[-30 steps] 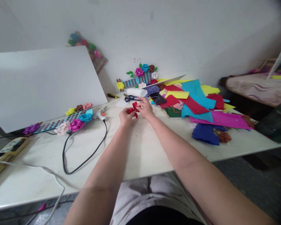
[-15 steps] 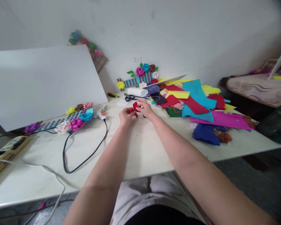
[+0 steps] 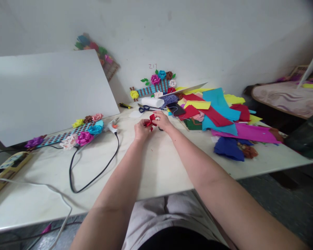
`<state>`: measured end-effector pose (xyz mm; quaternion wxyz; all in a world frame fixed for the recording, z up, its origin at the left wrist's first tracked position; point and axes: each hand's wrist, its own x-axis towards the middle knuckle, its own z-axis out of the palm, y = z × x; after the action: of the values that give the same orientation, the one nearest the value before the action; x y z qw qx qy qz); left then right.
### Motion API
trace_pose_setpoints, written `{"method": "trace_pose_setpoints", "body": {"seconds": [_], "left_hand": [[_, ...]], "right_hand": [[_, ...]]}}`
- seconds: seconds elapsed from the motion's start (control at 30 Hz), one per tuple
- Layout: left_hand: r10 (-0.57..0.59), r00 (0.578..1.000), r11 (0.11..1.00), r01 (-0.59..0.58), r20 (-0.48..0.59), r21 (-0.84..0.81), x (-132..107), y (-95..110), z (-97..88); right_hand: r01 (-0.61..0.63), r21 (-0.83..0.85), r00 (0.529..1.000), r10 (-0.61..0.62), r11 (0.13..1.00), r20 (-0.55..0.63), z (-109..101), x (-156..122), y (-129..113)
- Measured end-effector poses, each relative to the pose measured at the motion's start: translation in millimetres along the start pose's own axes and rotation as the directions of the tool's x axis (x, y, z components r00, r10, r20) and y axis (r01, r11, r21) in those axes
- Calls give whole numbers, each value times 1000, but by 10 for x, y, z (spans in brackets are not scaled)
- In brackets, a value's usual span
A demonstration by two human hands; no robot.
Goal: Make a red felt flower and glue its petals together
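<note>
Both my hands meet over the middle of the white table (image 3: pixel 156 166), pinching a small red felt piece (image 3: pixel 151 121). My left hand (image 3: pixel 141 130) grips its left side with closed fingers. My right hand (image 3: pixel 162 120) pinches its right side, fingers curled. The red piece looks folded or rolled, held just above the table. A hot glue gun (image 3: pixel 112 125) with a black cord lies a short way left of my left hand. Blue-handled scissors (image 3: pixel 145 109) lie just beyond my hands.
A heap of coloured felt sheets (image 3: pixel 219 114) covers the right side. A striped strip with felt flowers (image 3: pixel 67 136) lies at left below a leaning white board (image 3: pixel 49 93). Another flower piece (image 3: pixel 155 86) leans on the wall. A white roll (image 3: pixel 152 102) and yellow cutter (image 3: pixel 125 105) lie behind.
My hands have drawn slightly closer together around the red felt piece, which looks more bunched up now. Everything else on the table stays where it was.
</note>
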<state>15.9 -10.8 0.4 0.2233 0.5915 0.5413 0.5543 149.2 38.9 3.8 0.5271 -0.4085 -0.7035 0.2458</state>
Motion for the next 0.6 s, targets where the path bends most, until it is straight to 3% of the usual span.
{"method": "trace_pose_setpoints", "body": {"seconds": [0.6], "left_hand": [[-37,999,996,38,4,-85,-4,5,-10]], "right_hand": [[92,-15,996,-92,996,-3,17,3,43]]}}
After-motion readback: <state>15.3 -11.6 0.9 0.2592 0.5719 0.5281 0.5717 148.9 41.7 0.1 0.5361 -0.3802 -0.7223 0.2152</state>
